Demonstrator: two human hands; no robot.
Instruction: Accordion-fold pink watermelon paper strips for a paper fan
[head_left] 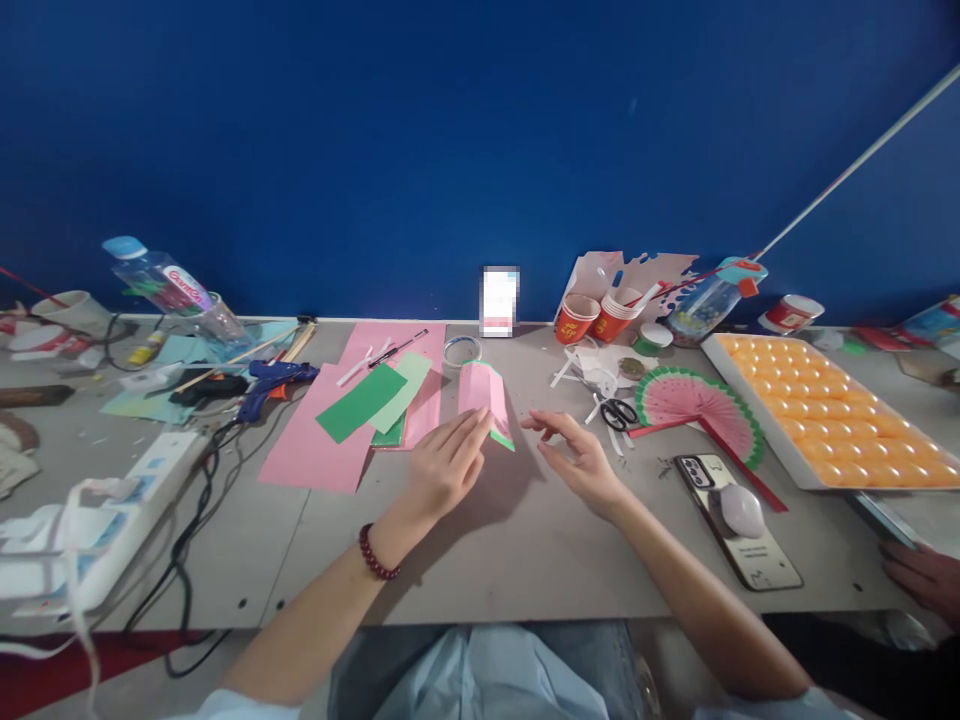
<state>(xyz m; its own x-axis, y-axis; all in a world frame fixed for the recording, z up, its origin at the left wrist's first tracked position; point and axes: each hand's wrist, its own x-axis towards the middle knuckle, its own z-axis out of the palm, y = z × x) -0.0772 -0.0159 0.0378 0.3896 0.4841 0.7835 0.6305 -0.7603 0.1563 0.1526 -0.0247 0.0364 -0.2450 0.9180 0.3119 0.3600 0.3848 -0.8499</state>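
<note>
A curved piece of pink paper with green edges (478, 385) lies on the table in front of me. My left hand (448, 462), with a dark red bead bracelet (377, 552) at the wrist, rests its outstretched fingers on the near left part of that paper. To the paper's right, my right hand (576, 462) is held apart from it, fingers loosely spread and holding nothing. Left of my left hand are a dark green paper strip (360, 403) and a light green strip (405, 392), over larger pink sheets (311, 435). A roll of tape (462, 350) sits just behind the curved paper.
Rightward lie black scissors (619, 414), a watermelon-patterned paper fan (679, 398), a phone (739, 520), red paper cups (577, 318) and a tray of orange balls (832, 400). On the left are a blue glue gun (274, 385), cables and a power strip (142, 520). Another person's hand (926, 575) shows at right.
</note>
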